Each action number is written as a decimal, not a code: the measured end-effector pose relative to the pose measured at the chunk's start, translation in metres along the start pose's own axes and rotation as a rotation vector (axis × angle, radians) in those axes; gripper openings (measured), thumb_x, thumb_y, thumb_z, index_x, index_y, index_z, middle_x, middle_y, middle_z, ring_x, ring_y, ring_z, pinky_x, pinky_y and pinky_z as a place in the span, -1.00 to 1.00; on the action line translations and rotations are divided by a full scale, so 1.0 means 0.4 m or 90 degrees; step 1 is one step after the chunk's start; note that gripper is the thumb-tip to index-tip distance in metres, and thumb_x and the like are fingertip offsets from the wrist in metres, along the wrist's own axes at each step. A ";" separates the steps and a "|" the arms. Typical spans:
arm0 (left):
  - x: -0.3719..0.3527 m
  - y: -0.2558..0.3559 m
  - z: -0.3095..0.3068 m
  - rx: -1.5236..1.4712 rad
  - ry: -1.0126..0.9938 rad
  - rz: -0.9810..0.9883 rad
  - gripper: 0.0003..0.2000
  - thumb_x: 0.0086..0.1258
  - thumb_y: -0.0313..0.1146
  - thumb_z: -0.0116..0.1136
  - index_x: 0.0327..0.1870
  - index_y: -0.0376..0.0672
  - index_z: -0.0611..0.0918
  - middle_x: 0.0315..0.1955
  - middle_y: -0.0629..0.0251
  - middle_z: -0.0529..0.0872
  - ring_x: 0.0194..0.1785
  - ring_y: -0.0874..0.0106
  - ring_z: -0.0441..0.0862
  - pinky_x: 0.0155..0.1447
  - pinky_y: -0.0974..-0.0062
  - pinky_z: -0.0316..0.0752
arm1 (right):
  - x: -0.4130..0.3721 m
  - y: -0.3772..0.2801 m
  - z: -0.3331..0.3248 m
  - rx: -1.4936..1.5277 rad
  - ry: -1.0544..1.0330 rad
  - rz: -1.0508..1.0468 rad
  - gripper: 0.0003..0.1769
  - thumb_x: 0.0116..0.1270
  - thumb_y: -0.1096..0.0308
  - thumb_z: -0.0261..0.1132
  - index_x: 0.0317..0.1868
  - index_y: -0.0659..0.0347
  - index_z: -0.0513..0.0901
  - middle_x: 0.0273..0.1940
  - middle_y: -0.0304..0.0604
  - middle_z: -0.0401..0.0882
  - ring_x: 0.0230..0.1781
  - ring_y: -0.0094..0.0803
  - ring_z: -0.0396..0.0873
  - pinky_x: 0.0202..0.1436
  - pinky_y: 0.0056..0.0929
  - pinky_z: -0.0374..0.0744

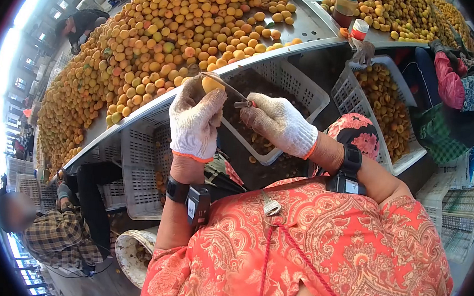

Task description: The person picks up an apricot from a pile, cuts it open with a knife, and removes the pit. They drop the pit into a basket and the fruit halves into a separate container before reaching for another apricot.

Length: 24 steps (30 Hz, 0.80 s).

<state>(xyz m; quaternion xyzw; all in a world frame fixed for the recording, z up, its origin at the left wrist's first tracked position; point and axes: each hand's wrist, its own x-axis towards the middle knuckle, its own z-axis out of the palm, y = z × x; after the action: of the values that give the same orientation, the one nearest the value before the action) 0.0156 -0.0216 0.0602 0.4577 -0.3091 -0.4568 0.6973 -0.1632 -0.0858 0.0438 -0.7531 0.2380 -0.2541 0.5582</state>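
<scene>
My left hand point(193, 123), in a soiled white knit glove, is closed around a yellow-orange apricot point(211, 84) close to the table's metal rim. My right hand point(279, 121), gloved alike, grips a small knife point(244, 103) whose thin metal blade reaches left to the fruit. The blade lies along the apricot's upper side, and most of the knife's handle is hidden inside the glove. Beneath both hands stands a white slatted crate point(315, 93) with dark brown bits at its bottom.
A large heap of apricots point(162, 36) covers the metal table ahead. To the right, a crate point(370, 139) holds cut apricot halves point(385, 104). A bottle point(345, 9) and a red-labelled jar point(359, 29) stand on the rim. A white bucket point(128, 251) is lower left. People sit on both sides.
</scene>
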 end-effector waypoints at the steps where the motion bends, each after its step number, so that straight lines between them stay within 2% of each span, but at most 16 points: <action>1: 0.000 -0.001 -0.002 -0.001 0.001 0.001 -0.66 0.31 -0.53 0.32 0.10 -0.28 0.58 -0.27 0.35 0.67 -0.41 0.67 0.53 -0.42 0.78 0.33 | 0.001 0.004 0.003 -0.004 0.007 -0.015 -0.63 0.59 0.10 0.11 -0.14 0.30 0.56 -0.42 -0.09 0.55 -0.35 -0.50 0.45 -0.21 -0.34 0.51; 5: -0.008 0.002 0.018 -0.022 0.019 0.018 -0.66 0.30 -0.54 0.31 0.10 -0.29 0.59 -0.24 0.36 0.65 -0.37 0.69 0.53 -0.41 0.79 0.32 | 0.004 0.012 0.020 0.045 0.024 -0.063 -0.64 0.58 0.11 0.13 -0.14 0.30 0.55 -0.45 -0.02 0.53 -0.39 -0.43 0.48 -0.25 -0.30 0.51; 9: -0.013 0.006 0.015 -0.016 0.013 0.032 -0.66 0.29 -0.57 0.27 0.10 -0.31 0.62 -0.20 0.38 0.63 -0.29 0.69 0.55 -0.33 0.81 0.37 | 0.004 0.001 0.027 -0.010 0.022 -0.030 -0.65 0.58 0.12 0.13 -0.13 0.30 0.55 -0.44 0.01 0.53 -0.39 -0.42 0.48 -0.24 -0.31 0.51; 11: -0.015 0.004 0.009 -0.025 0.002 0.035 -0.66 0.29 -0.58 0.27 0.11 -0.32 0.62 -0.19 0.37 0.64 -0.28 0.69 0.55 -0.30 0.81 0.38 | 0.004 0.001 0.030 0.044 -0.001 0.018 -0.66 0.57 0.13 0.14 -0.13 0.30 0.54 -0.42 0.06 0.56 -0.40 -0.29 0.55 -0.23 -0.28 0.52; 12: -0.016 0.003 0.008 -0.033 -0.009 0.039 -0.65 0.29 -0.59 0.27 0.11 -0.32 0.62 -0.18 0.37 0.64 -0.26 0.69 0.55 -0.28 0.81 0.39 | 0.003 0.002 0.032 0.043 0.001 0.018 -0.66 0.57 0.13 0.14 -0.13 0.30 0.54 -0.42 0.06 0.56 -0.40 -0.29 0.55 -0.23 -0.28 0.52; 14: -0.016 0.003 0.016 -0.042 -0.005 0.040 -0.65 0.29 -0.61 0.26 0.12 -0.33 0.61 -0.16 0.36 0.65 -0.28 0.70 0.55 -0.30 0.81 0.38 | 0.002 0.005 0.033 -0.047 0.005 0.012 -0.66 0.56 0.13 0.15 -0.16 0.29 0.54 -0.39 0.11 0.58 -0.36 -0.10 0.62 -0.23 -0.24 0.53; 15: -0.017 0.003 0.019 -0.050 0.002 0.042 -0.65 0.29 -0.62 0.25 0.13 -0.33 0.61 -0.14 0.35 0.66 -0.30 0.70 0.54 -0.32 0.82 0.36 | 0.000 0.003 0.034 -0.047 0.006 0.014 -0.66 0.56 0.13 0.15 -0.16 0.29 0.54 -0.39 0.11 0.58 -0.36 -0.10 0.62 -0.23 -0.24 0.53; 16: -0.016 0.002 0.018 -0.050 0.001 0.041 -0.65 0.29 -0.62 0.25 0.13 -0.33 0.61 -0.14 0.35 0.66 -0.30 0.70 0.54 -0.32 0.82 0.36 | 0.000 0.000 0.035 -0.046 0.016 -0.001 -0.67 0.55 0.13 0.16 -0.16 0.28 0.53 -0.39 0.13 0.59 -0.33 0.01 0.63 -0.23 -0.20 0.53; 17: -0.013 0.000 0.017 -0.049 -0.004 0.051 -0.67 0.33 -0.59 0.25 0.13 -0.31 0.61 -0.15 0.32 0.67 -0.34 0.69 0.53 -0.38 0.81 0.35 | 0.000 -0.002 0.036 -0.044 0.027 -0.015 -0.67 0.53 0.12 0.17 -0.17 0.27 0.52 -0.38 0.16 0.60 -0.30 0.11 0.64 -0.24 -0.15 0.53; 19: -0.009 -0.006 0.021 -0.047 -0.014 0.060 -0.69 0.37 -0.56 0.24 0.13 -0.29 0.61 -0.16 0.29 0.69 -0.39 0.69 0.52 -0.43 0.79 0.33 | 0.006 0.014 0.040 -0.088 0.047 -0.031 -0.67 0.51 0.12 0.18 -0.17 0.27 0.50 -0.39 0.17 0.61 -0.29 0.14 0.63 -0.25 -0.10 0.53; 21: -0.007 -0.015 0.025 -0.154 -0.019 0.023 -0.73 0.47 -0.42 0.21 0.14 -0.22 0.61 -0.25 0.25 0.71 -0.44 0.64 0.52 -0.47 0.73 0.34 | 0.016 0.028 0.048 -0.131 0.066 -0.048 -0.67 0.50 0.12 0.19 -0.17 0.27 0.49 -0.39 0.18 0.61 -0.29 0.17 0.63 -0.27 -0.06 0.53; 22: 0.000 -0.024 0.021 -0.123 -0.030 0.042 -0.73 0.54 -0.26 0.17 0.14 -0.16 0.60 -0.31 0.25 0.72 -0.47 0.62 0.51 -0.49 0.70 0.34 | 0.022 0.032 0.052 -0.165 0.086 -0.061 -0.67 0.49 0.11 0.19 -0.17 0.27 0.48 -0.40 0.19 0.61 -0.28 0.19 0.63 -0.28 -0.01 0.53; 24: 0.011 -0.046 0.010 -0.133 -0.019 0.009 -0.73 0.55 -0.24 0.17 0.14 -0.15 0.59 -0.30 0.27 0.72 -0.48 0.62 0.50 -0.49 0.70 0.34 | 0.025 0.043 0.058 -0.198 0.107 -0.073 -0.66 0.48 0.11 0.19 -0.16 0.27 0.48 -0.40 0.19 0.62 -0.28 0.20 0.63 -0.29 0.03 0.53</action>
<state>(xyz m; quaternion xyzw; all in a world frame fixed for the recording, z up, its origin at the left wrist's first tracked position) 0.0075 -0.0302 0.0450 0.3734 -0.2733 -0.4887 0.7396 -0.1418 -0.0803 0.0228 -0.8187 0.2769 -0.3080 0.3977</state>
